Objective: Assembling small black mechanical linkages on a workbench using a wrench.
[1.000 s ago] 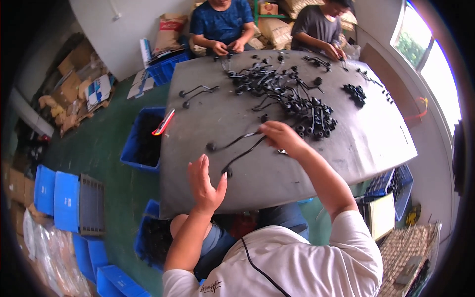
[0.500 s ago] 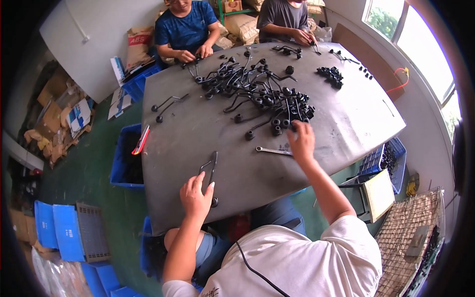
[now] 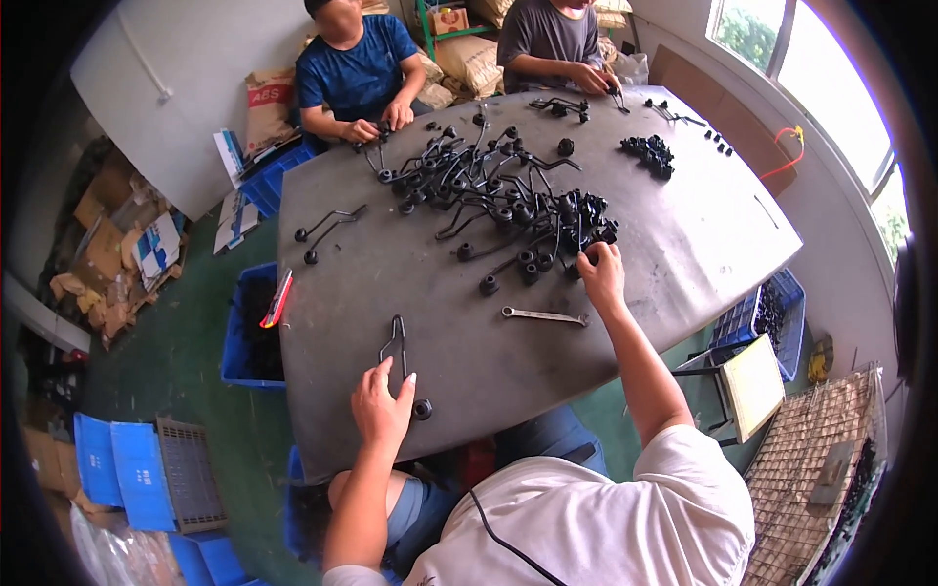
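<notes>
My left hand (image 3: 383, 405) rests at the near left of the table, its fingers curled around one of two bent black rods (image 3: 398, 337). A black round end piece (image 3: 422, 408) lies beside the thumb. My right hand (image 3: 603, 273) is at the near right edge of a tangled pile of black bent rods with round ends (image 3: 508, 186). Its thumb and finger close on a small black part (image 3: 591, 258), mostly hidden by the fingertips. Just left of that forearm lies a metal wrench (image 3: 544, 315).
Two more rods (image 3: 327, 232) and a red cutter knife (image 3: 277, 298) lie toward the left. A cluster of small black parts (image 3: 648, 156) sits at the far right. Two people (image 3: 357, 78) work across the table. Blue crates (image 3: 234, 337) stand beside it.
My right hand has drawn its fingers together at the pile's edge, uncovering the wrench's right end. The rods at my left hand have turned to point more straight away from me.
</notes>
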Motion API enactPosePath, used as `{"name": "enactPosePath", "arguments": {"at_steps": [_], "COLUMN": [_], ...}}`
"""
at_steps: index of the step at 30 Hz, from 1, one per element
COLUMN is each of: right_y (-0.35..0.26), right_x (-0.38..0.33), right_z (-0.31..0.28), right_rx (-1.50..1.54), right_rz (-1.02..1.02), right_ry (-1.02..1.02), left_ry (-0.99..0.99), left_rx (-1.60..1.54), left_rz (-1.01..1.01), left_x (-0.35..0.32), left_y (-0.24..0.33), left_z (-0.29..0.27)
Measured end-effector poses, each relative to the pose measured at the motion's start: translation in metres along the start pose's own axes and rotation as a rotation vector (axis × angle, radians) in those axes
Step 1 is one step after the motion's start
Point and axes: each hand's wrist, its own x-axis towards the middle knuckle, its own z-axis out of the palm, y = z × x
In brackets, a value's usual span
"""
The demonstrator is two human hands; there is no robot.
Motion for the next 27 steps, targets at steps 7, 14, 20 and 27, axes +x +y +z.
{"name": "enactPosePath", "arguments": {"at_steps": [7, 14, 20, 27], "right_y": [-0.02, -0.021, -0.067, -0.126], "right_x": [-0.018, -0.012, -0.027, -0.029], "right_z": [0.0, 0.03, 0.082, 0.127], "right_rx": [0.105, -0.08, 0.007, 0.077], "right_rz": [-0.112, -0.155, -0.091, -0.06], "right_ry": [-0.045, -0.237, -0.245, -0.386], "left_ry": [0.019, 0.005, -0.019, 0.005], "left_rx": [-0.043, -0.008, 0.014, 0.047], "left_rz": [0.024, 0.026, 0.015, 0.045], "left_x": [-0.001, -0.002, -0.001, -0.001], "left_y": [-0.004, -0.002, 0.0, -0.001], "left_z": [0.002, 0.003, 0.003, 0.009]}}
